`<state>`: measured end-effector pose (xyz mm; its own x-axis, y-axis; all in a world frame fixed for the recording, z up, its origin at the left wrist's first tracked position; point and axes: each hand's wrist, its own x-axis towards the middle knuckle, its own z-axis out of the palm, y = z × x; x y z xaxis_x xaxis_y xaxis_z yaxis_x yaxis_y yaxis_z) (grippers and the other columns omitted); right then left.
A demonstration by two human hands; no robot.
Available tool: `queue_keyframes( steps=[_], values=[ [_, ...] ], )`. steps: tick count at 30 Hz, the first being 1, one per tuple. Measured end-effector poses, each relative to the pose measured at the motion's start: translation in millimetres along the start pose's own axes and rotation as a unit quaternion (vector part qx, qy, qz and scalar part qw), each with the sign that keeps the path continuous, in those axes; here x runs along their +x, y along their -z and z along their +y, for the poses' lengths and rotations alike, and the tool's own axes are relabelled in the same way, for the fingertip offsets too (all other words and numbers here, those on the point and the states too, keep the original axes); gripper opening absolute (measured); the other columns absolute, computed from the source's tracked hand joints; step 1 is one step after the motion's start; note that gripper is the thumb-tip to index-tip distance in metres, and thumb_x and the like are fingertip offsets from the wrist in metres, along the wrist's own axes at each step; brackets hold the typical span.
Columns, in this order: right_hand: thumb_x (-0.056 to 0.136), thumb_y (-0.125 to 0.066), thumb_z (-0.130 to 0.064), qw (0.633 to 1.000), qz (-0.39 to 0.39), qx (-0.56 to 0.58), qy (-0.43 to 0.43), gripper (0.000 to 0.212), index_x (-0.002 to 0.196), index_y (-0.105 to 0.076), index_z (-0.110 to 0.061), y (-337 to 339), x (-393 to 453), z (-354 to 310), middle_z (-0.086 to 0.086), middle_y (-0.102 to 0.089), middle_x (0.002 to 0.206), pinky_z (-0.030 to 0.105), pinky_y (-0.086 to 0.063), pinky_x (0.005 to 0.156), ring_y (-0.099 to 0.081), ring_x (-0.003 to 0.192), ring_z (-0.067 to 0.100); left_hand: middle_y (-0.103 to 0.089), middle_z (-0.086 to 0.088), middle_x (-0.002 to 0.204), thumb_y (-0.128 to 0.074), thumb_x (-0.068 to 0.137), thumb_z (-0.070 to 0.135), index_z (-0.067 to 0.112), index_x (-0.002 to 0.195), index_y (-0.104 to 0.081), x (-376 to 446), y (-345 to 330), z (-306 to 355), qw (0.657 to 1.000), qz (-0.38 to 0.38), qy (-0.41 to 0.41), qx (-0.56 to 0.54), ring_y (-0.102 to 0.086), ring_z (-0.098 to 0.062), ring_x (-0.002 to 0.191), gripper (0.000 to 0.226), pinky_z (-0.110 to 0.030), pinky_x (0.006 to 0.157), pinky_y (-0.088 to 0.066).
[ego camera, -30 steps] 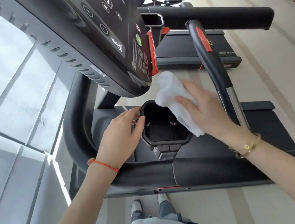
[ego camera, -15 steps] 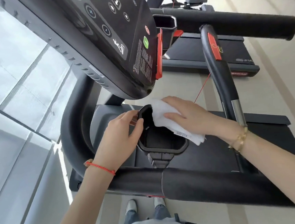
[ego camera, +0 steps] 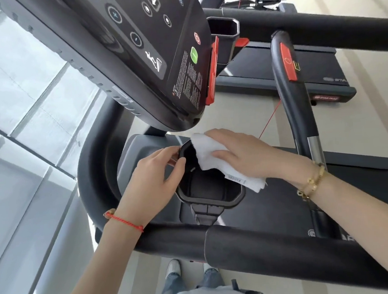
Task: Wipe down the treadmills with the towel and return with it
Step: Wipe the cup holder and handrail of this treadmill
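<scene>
Landmark throughout: black cup holder point(ego camera: 211, 193) on the treadmill point(ego camera: 278, 258) frame.

Far left of the cup holder, tall window panes point(ego camera: 18, 114), bright and hazy. Closer in, curved black side rail point(ego camera: 93, 178) wrapped round the holder's left.

Left hand point(ego camera: 154, 184) sat at the holder's left rim, red string bracelet point(ego camera: 124, 220) at the wrist. Thumb hooked over the rim's outer edge, fingers point(ego camera: 165, 152) curled toward the top-left corner of it, pinching that rim. Fingertips partly hidden behind the rim.

Above the cup holder, big dark console point(ego camera: 134, 54) tilted overhead, green button point(ego camera: 194, 55) and red strip point(ego camera: 212, 73) on its right edge.

Just right of the holder's upper rim, white towel point(ego camera: 208, 153), bunched, draped over the rim's top-right edge, care label dangling at its lower end. Towel touching the rim, one corner hanging beyond the holder's right side.

Right hand point(ego camera: 242, 154) lay flat on top of the towel, fingers close together and stretched out, pressing it down onto the rim. Gold bracelets point(ego camera: 311, 181) at that wrist.

Right of the cup holder, upright black handle point(ego camera: 294, 106) with a red patch and a chrome band. Farther right and beyond, second treadmill point(ego camera: 275, 70) on the pale floor point(ego camera: 372, 121).

Below the holder, padded front bar point(ego camera: 289, 250), then jeans and shoes point(ego camera: 172, 268).
</scene>
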<state>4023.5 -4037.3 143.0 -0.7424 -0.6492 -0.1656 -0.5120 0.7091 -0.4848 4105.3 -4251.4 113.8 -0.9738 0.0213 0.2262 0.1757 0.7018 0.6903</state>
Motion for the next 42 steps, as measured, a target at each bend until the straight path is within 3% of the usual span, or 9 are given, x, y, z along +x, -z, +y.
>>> queue_keyframes(
  steps=[6,11,14,19,27,32,36,39,42],
  values=[
    [0.102,-0.036,-0.039,0.997,0.006,-0.073,0.022,0.033,0.134,-0.039,-0.031,-4,25,-17,-0.008,-0.056,0.124,0.039,-0.042,0.081,-0.056,0.097,0.025,-0.060,0.024,0.088,-0.055,0.094,0.029,0.019,0.107,-0.067,0,0,0,1.000,0.005,-0.010,0.017,-0.059,0.011,0.086,0.020,-0.002,0.080,-0.040],
    [0.102,-0.037,-0.037,0.993,0.041,0.089,-0.072,0.034,0.135,-0.037,-0.029,-7,-20,4,-0.007,-0.054,0.118,0.036,-0.040,0.085,-0.054,0.103,0.019,-0.064,0.018,0.097,-0.047,0.094,0.041,0.022,0.124,-0.063,0,1,0,1.000,-0.002,0.003,0.018,-0.061,0.001,0.092,0.038,-0.017,0.087,-0.047],
    [0.101,-0.036,-0.039,0.983,0.065,0.141,-0.098,0.045,0.143,-0.025,-0.027,-19,-36,-3,-0.007,-0.045,0.129,0.032,-0.039,0.089,-0.049,0.109,0.014,-0.060,0.023,0.093,-0.046,0.094,0.043,0.023,0.123,-0.063,0,0,-1,1.000,-0.003,0.004,0.014,-0.060,0.004,0.089,0.039,-0.011,0.083,-0.045],
    [0.103,-0.040,-0.033,0.963,0.108,0.175,-0.174,0.032,0.130,-0.046,-0.017,-12,-16,-19,0.006,-0.060,0.110,0.035,-0.040,0.074,-0.054,0.095,0.024,-0.057,0.026,0.087,-0.048,0.095,0.039,0.021,0.121,-0.064,0,-1,-3,1.000,-0.006,0.002,0.013,-0.059,0.000,0.085,0.036,-0.010,0.081,-0.044],
    [0.101,-0.042,-0.027,0.878,0.204,0.348,-0.258,0.058,0.149,-0.009,-0.029,-60,-68,-63,-0.002,-0.039,0.139,0.029,-0.035,0.094,-0.045,0.120,0.017,-0.062,0.017,0.091,-0.050,0.097,0.034,0.018,0.121,-0.064,0,-1,1,1.000,-0.011,0.002,-0.003,-0.061,-0.003,0.086,0.033,-0.012,0.078,-0.045],
    [0.102,-0.042,-0.031,0.930,0.140,0.225,-0.257,0.041,0.139,-0.030,-0.017,-27,-36,-38,0.003,-0.054,0.112,0.029,-0.039,0.068,-0.055,0.089,0.018,-0.062,0.015,0.090,-0.051,0.097,0.030,0.018,0.119,-0.065,-1,0,2,1.000,-0.008,-0.009,-0.010,-0.062,-0.004,0.085,0.028,-0.023,0.081,-0.049],
    [0.101,-0.045,-0.030,0.967,0.111,0.163,-0.160,0.027,0.125,-0.050,-0.018,-12,-17,-16,0.002,-0.060,0.108,0.022,-0.039,0.071,-0.057,0.098,0.022,-0.060,0.018,0.088,-0.052,0.098,0.030,0.018,0.118,-0.065,-1,0,1,1.000,0.000,-0.010,-0.001,-0.058,-0.001,0.082,0.027,-0.021,0.079,-0.049],
    [0.102,-0.043,-0.026,0.974,0.138,0.149,-0.096,0.045,0.145,-0.032,-0.020,-29,-35,-17,-0.007,-0.037,0.136,0.005,-0.027,0.089,-0.039,0.117,0.002,-0.060,0.019,0.090,-0.052,0.097,0.033,0.019,0.121,-0.064,0,-1,0,1.000,-0.002,-0.004,-0.003,-0.057,0.007,0.080,0.030,-0.009,0.077,-0.045],
    [0.102,-0.041,-0.022,0.977,0.143,0.143,-0.062,0.057,0.152,-0.014,-0.022,-42,-48,-17,-0.019,-0.015,0.146,-0.008,-0.010,0.094,-0.021,0.129,-0.008,-0.061,0.020,0.091,-0.052,0.097,0.034,0.022,0.121,-0.064,0,-1,-2,1.000,-0.006,-0.002,-0.004,-0.056,0.014,0.083,0.030,-0.001,0.076,-0.042]
  ],
)
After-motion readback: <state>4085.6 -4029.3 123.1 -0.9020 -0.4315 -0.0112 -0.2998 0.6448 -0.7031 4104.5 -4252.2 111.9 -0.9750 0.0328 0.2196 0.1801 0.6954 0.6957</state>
